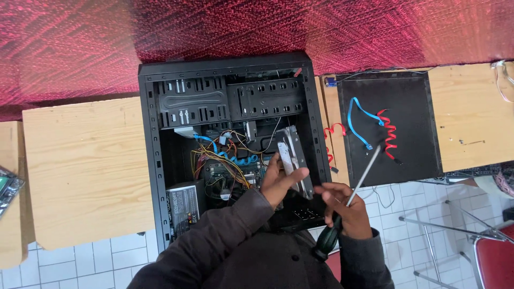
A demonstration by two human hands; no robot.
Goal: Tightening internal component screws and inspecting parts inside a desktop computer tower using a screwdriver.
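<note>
An open black computer case lies on its side, with drive bays at the top and coloured cables over the board inside. My left hand holds a silver hard drive on edge, tilted, inside the case near its right wall. My right hand grips a screwdriver with a dark green and black handle; its long metal shaft points up and right, beyond the case's right edge. A power supply sits in the case's lower left corner.
The case's black side panel lies flat on the right table, with a blue cable and red cables on it. Light wooden tables flank the case. A red patterned carpet fills the top. A red chair stands lower right.
</note>
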